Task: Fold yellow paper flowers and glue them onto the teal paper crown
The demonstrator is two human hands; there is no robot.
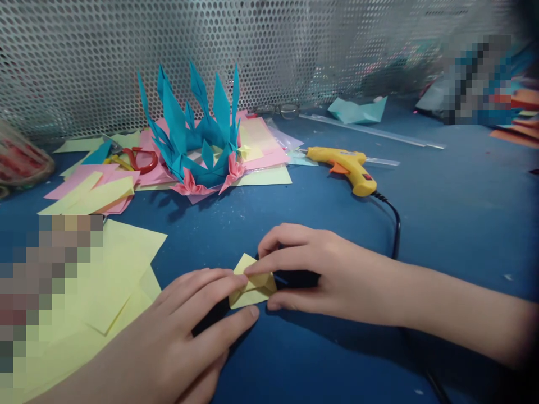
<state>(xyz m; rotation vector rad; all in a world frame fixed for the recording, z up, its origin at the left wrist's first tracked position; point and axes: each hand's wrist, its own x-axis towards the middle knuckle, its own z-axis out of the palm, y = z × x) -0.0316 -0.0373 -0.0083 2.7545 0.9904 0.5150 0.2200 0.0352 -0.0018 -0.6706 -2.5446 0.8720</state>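
A small piece of folded yellow paper lies on the blue table between my two hands. My left hand holds it from the left, with the index fingertip pressed on its upper side and the thumb close to the front edge. From the right, my right hand grips the same paper, index fingertip on the fold and thumb by the right corner. The two index fingertips nearly meet on top. Part of the folds is hidden beneath them.
Behind stands a blue folded-paper crown with pink pieces. A yellow glue gun lies to its right, its black cord passing behind my right wrist. Yellow sheets, red-handled scissors and a perforated metal panel are also there.
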